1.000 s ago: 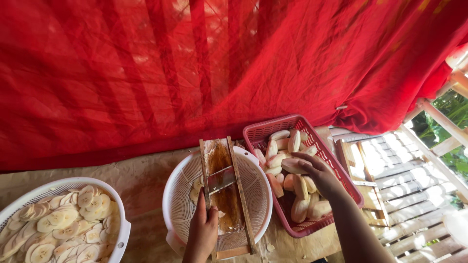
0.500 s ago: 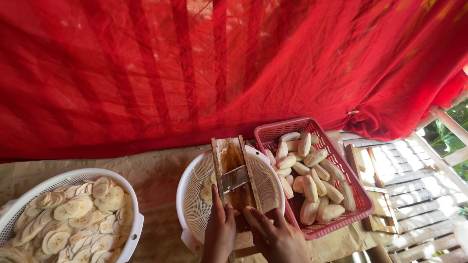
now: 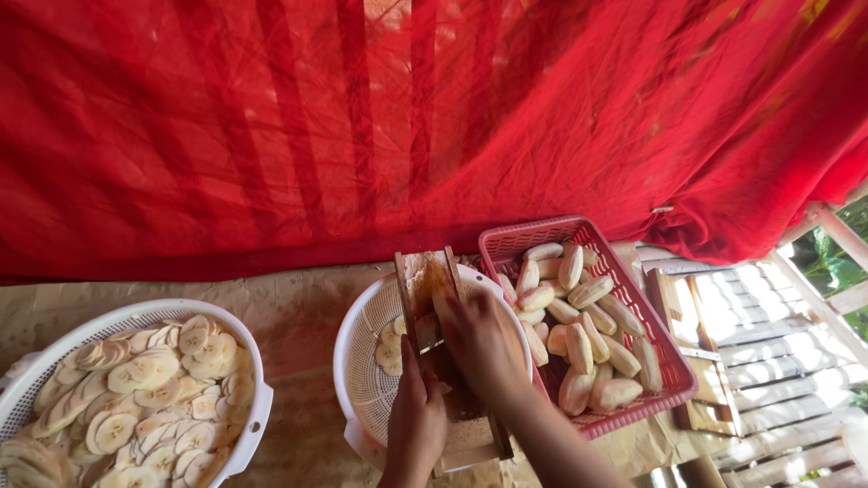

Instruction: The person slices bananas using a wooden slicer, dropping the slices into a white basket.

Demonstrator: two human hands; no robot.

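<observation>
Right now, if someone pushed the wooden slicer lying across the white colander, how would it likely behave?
The wooden slicer looks stiff, a plank frame with a blade. It only bridges the round rim of the white colander, so it would probably slide or pivot; the left hand steadies its edge while the right hand presses along it. Its surface looks wet, likely slippery.

a red cloth (image 3: 380, 126) with darker stripes hangs as the back wall, lit from behind. brown paper (image 3: 289, 316) covers the table. at right, sunlit wooden slats (image 3: 768, 352) and green foliage (image 3: 836, 258) show.
</observation>
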